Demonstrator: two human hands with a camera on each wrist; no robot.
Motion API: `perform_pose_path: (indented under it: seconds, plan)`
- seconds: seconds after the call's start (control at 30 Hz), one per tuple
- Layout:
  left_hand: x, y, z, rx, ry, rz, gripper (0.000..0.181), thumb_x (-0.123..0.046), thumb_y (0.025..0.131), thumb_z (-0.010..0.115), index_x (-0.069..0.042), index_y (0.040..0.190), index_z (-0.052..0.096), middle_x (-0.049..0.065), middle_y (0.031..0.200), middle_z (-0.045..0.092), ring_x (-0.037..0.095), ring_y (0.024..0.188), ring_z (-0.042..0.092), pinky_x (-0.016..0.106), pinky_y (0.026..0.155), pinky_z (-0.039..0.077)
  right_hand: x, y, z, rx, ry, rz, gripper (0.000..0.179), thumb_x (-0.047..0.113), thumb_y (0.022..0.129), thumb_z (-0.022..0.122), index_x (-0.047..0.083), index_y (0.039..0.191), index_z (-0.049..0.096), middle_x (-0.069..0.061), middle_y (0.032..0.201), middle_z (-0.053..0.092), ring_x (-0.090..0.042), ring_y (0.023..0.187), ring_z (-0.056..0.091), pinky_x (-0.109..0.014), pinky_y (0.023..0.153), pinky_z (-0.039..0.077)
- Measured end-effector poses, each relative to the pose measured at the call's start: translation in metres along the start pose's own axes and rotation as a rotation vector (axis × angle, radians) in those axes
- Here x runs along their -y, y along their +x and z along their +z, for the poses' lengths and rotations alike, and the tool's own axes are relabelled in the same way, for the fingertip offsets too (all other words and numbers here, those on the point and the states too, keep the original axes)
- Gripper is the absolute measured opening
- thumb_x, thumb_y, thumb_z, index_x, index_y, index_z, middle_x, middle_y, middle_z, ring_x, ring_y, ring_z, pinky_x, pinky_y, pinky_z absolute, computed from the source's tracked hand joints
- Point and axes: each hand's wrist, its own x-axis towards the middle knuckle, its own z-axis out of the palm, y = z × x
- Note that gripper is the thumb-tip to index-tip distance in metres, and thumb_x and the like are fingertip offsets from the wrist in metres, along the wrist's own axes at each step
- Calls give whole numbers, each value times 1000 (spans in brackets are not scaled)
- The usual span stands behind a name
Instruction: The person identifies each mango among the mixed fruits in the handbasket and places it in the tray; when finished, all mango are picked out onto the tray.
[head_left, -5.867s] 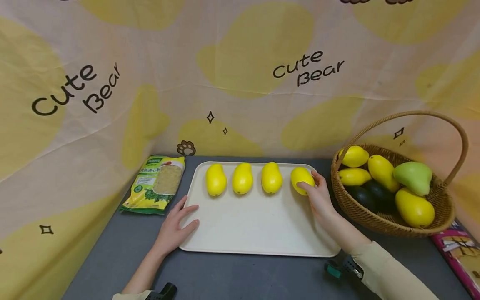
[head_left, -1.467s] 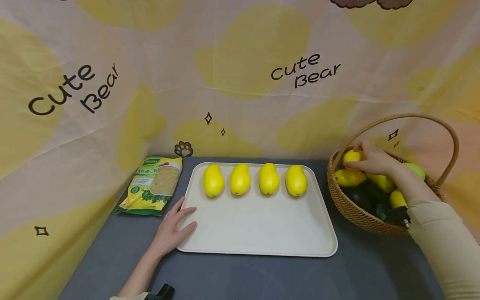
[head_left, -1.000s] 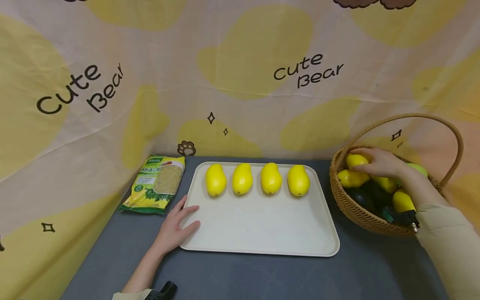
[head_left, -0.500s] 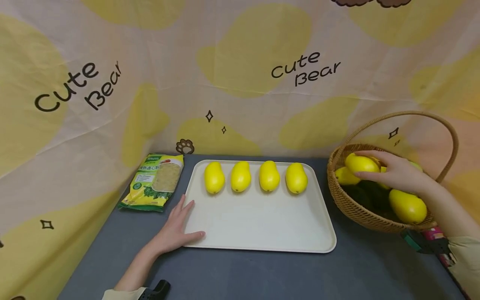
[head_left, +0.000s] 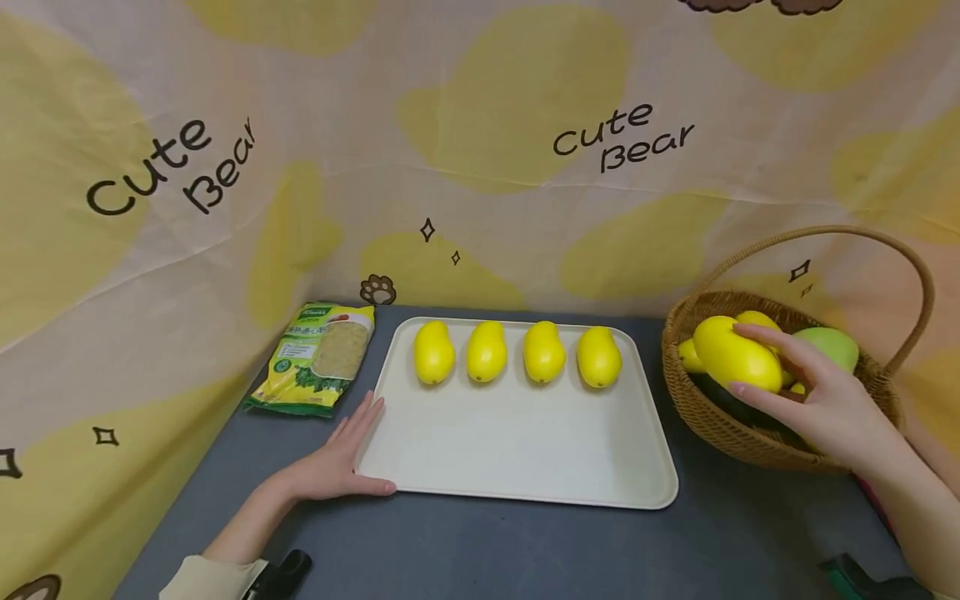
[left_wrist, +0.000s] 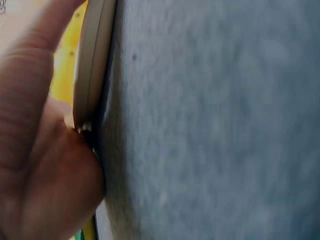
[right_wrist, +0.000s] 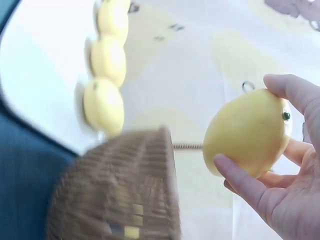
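My right hand (head_left: 832, 400) holds a yellow mango (head_left: 735, 354) over the wicker basket (head_left: 708, 433), thumb on one side and fingers on the other. The right wrist view shows the mango's small dark stem end (right_wrist: 286, 116) facing the palm. On the white tray (head_left: 517, 450), several yellow mangoes (head_left: 544, 352) stand in a row along the far edge. My left hand (head_left: 330, 468) rests at the tray's near left corner, fingers straight along the left side and thumb along the front edge. In the left wrist view the tray's rim (left_wrist: 93, 60) sits against that hand.
Inside the basket lie a green fruit (head_left: 828, 346), more yellow fruit (head_left: 759, 320) and dark fruit, partly hidden by the right hand. The basket's tall handle (head_left: 918, 275) arches over it. A yellow-green food packet (head_left: 315, 358) lies left of the tray. A patterned cloth (head_left: 480, 167) hangs behind.
After leaving a mango at the row's right end, my right hand reached into the basket, gripped another and lifted it toward me. My left hand slid nearer the tray's front corner.
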Motion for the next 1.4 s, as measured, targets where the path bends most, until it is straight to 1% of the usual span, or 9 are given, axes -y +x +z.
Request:
perform_pose_path:
  seconds: [0.03, 0.2, 0.37, 0.47, 0.63, 0.73, 1.0, 1.2, 1.4]
  plan:
    - [1, 0, -2, 7, -17, -4, 119, -52, 75, 79, -8, 157, 4, 15, 162, -11, 36, 147, -4, 60, 113, -1, 2, -3, 5, -9, 40, -13, 68, 16, 90, 72, 24, 149, 41, -13, 146, 39, 7, 104, 46, -6, 72, 45]
    - [4, 0, -7, 33, -106, -22, 118, -48, 74, 82, -13, 158, 6, 10, 163, -11, 38, 146, -9, 60, 112, -3, 17, -10, 31, -13, 210, -72, 65, 3, 90, 69, 17, 147, 42, 1, 147, 38, 5, 117, 46, -11, 77, 50]
    - [5, -2, -7, 33, -140, -26, 115, -43, 75, 83, -15, 158, 8, 11, 162, -11, 43, 145, -12, 63, 111, -4, 31, -6, 66, 18, 250, -118, 66, 7, 89, 71, 20, 147, 43, -4, 149, 37, 5, 118, 47, -17, 76, 53]
    - [5, -3, -7, 24, -148, -28, 115, -42, 75, 83, -16, 158, 8, 10, 163, -11, 42, 145, -12, 63, 111, -4, 37, -2, 91, 51, 290, -130, 65, 10, 88, 73, 22, 146, 44, -4, 149, 37, 3, 120, 45, -21, 76, 54]
    - [5, -4, -6, 14, -160, -26, 117, -44, 75, 83, -14, 158, 7, 10, 163, -11, 40, 146, -12, 62, 112, -4, 46, 4, 133, 125, 415, -130, 61, 13, 88, 73, 22, 143, 47, -2, 147, 40, -21, 127, 46, -25, 78, 55]
    - [5, -4, -5, 12, -168, -36, 116, -44, 75, 83, -14, 158, 7, 9, 163, -11, 40, 145, -12, 62, 111, -3, 50, 7, 155, 174, 475, -142, 60, 13, 89, 72, 19, 143, 47, -5, 147, 40, -33, 130, 42, -25, 81, 54]
    - [3, -2, -6, 9, -179, -60, 116, -44, 73, 84, -17, 158, 9, 7, 163, -10, 41, 145, -11, 65, 111, -2, 64, 15, 200, 265, 568, -125, 59, 12, 89, 71, 21, 142, 48, -2, 149, 39, -32, 134, 39, -26, 85, 53]
    - [1, -1, -7, 13, -178, -62, 118, -43, 73, 84, -16, 158, 7, 8, 163, -11, 41, 145, -11, 64, 111, -2, 79, 21, 231, 323, 585, -99, 60, 14, 87, 74, 24, 142, 50, -7, 151, 37, -33, 135, 39, -29, 87, 53]
    - [1, -3, -9, 15, -172, -54, 118, -42, 74, 84, -13, 158, 7, 10, 163, -11, 40, 146, -11, 61, 112, -4, 101, 26, 262, 384, 609, -120, 63, 8, 86, 74, 18, 143, 49, -10, 154, 32, -32, 135, 39, -36, 87, 53]
